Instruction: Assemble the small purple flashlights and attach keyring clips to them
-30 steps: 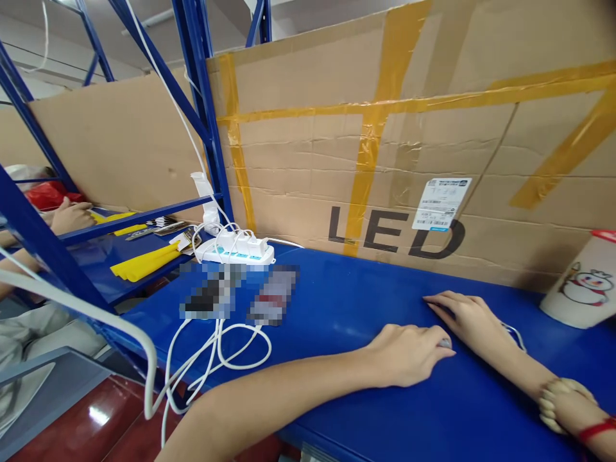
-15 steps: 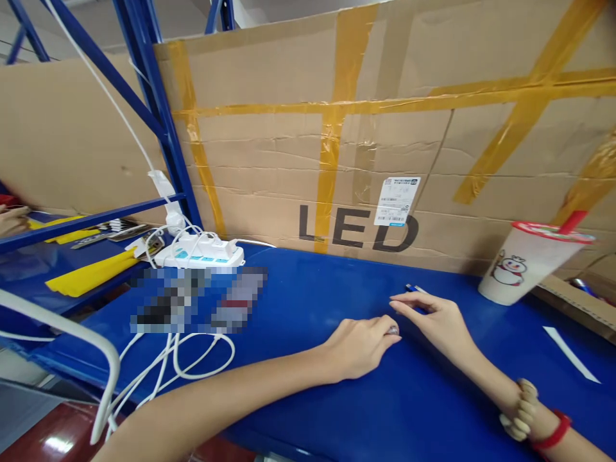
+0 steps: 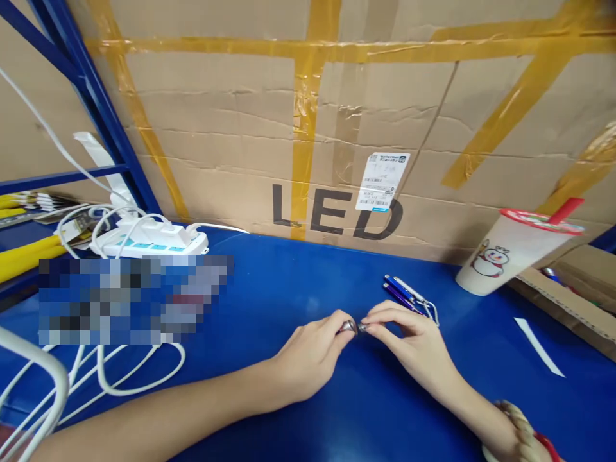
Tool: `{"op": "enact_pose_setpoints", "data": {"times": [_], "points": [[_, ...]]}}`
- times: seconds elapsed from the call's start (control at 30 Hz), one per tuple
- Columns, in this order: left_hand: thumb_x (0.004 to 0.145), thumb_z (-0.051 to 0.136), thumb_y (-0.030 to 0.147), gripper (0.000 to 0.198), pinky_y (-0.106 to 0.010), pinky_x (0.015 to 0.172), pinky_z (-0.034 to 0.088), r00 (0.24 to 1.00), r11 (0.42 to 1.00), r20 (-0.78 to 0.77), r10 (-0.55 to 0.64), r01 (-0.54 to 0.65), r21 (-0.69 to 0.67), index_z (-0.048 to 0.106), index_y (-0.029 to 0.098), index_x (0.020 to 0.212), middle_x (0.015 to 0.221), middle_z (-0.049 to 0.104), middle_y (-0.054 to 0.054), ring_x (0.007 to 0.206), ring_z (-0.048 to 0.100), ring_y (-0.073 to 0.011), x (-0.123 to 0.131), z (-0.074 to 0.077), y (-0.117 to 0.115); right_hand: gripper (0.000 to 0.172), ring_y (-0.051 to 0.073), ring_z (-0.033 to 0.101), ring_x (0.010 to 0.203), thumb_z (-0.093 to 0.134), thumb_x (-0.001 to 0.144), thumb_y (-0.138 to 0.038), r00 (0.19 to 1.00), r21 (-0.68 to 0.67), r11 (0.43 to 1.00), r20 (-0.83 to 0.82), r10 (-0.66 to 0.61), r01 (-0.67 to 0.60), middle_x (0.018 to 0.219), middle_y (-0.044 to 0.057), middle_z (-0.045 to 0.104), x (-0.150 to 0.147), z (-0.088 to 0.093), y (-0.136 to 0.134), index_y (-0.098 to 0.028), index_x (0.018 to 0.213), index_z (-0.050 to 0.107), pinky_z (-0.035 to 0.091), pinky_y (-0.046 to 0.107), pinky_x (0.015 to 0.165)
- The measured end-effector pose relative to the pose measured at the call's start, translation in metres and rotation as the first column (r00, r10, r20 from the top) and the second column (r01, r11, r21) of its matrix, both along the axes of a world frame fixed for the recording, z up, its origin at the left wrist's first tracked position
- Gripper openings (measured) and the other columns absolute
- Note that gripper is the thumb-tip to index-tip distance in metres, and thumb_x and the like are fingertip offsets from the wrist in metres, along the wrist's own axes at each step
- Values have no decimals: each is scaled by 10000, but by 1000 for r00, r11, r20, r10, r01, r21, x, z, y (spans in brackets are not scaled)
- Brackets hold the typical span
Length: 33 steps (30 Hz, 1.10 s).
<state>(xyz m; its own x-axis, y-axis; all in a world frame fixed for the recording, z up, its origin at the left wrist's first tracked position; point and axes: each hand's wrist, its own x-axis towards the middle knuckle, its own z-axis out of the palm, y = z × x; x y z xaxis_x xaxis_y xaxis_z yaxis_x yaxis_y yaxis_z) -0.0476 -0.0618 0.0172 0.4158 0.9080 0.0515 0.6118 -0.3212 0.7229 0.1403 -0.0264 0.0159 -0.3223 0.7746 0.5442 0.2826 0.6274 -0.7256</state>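
My left hand (image 3: pixel 308 359) is closed around a small shiny, rounded silvery piece (image 3: pixel 349 326), whose end shows between thumb and forefinger. Facing it, my right hand (image 3: pixel 411 340) pinches a tiny dark grey piece (image 3: pixel 362 327) between thumb and fingertips. The two pieces almost meet; whether they touch I cannot tell. Just behind my right hand lie several slim blue and purple pens (image 3: pixel 400 290) with metal clips, on the blue tabletop (image 3: pixel 289 282).
A lidded drink cup (image 3: pixel 514 250) with a red straw leans at the right, near an open cardboard box (image 3: pixel 563 305) and a white strip (image 3: pixel 539 346). Left are a white power strip (image 3: pixel 154 240) and loops of white cable (image 3: pixel 115 390). A large LED carton (image 3: pixel 231 141) stands behind.
My view has shifted, lowering toward the table and turning right. My hands have come close together, and a tiny dark piece now shows in my right fingertips. The pens are more visible.
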Motion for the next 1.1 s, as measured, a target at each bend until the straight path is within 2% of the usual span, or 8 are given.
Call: {"op": "enact_pose_setpoints", "data": {"times": [0.13,0.27,0.47,0.6,0.67,0.8,0.93,1.1], "points": [[987,298,327,215,-256,704,423,994,993,-59,-88,92,70,487,225,980,970,643,-6,835,617,-167,0,1,-3,215,146,655,620,676,785,-403,999,34,999,44,-7,5,682,40,688,0,3,-5,-221,682,724,553,221,574],[993,294,321,232,-261,733,448,988,988,-108,-108,119,101,498,218,1034,1022,654,-21,893,636,-182,-3,1,-5,229,145,649,597,677,773,-429,993,-1,999,107,44,-44,665,37,676,2,-1,-1,-233,659,714,544,210,558],[1000,300,334,260,-255,708,471,970,973,-207,-125,161,166,506,223,1113,1037,667,-14,909,656,-181,-5,2,-8,412,133,568,514,694,661,-589,985,-283,959,158,71,-24,579,39,603,5,-11,7,-198,535,657,493,224,491],[995,333,318,231,-238,639,459,958,949,-259,-126,193,251,527,203,1047,993,682,3,871,668,-171,-5,-3,-10,415,124,528,503,731,606,-575,983,-398,917,181,34,42,542,30,568,5,-11,2,-192,479,633,465,226,499],[992,347,314,221,-239,625,455,952,942,-284,-116,196,271,530,198,1034,977,686,5,853,673,-170,-4,-5,-10,385,125,518,506,742,602,-547,980,-431,900,196,25,63,537,28,565,6,-12,1,-194,482,645,452,227,497],[990,355,306,215,-250,634,460,941,939,-323,-99,196,283,531,193,1039,967,689,-2,844,678,-177,-2,-9,-10,360,115,491,505,769,569,-512,967,-515,856,236,95,42,534,22,556,7,-14,1,-186,475,649,425,220,483],[992,352,305,219,-263,675,472,945,942,-315,-89,183,281,527,200,1072,988,690,-7,879,677,-187,-2,-9,-10,409,104,460,526,743,592,-548,977,-540,834,215,2,117,554,15,535,2,-9,-6,-170,481,632,402,217,496],[984,365,288,217,-254,688,469,973,967,-223,-64,116,227,496,237,1149,1028,686,9,899,672,-184,-3,-6,-9,437,87,423,488,696,653,-581,976,-555,824,217,12,113,521,3,504,-5,0,-12,-168,524,632,380,209,461]]}}
